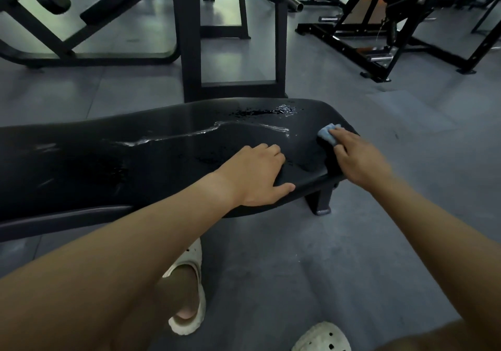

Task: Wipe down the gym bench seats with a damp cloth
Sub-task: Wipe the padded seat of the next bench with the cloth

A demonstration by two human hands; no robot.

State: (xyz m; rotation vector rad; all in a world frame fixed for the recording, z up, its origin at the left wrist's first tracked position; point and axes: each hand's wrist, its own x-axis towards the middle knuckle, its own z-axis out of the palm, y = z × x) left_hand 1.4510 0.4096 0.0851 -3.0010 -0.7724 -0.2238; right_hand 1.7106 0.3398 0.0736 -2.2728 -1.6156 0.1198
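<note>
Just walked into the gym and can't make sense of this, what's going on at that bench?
A person is wiping a black padded bench. The right hand presses a small blue cloth against the bench's right end, while the left hand rests flat on the near edge of the pad, thumb over the side. A streak of water and scattered droplets sit on the pad farther back, so the surface is wet and not yet wiped over.
</note>
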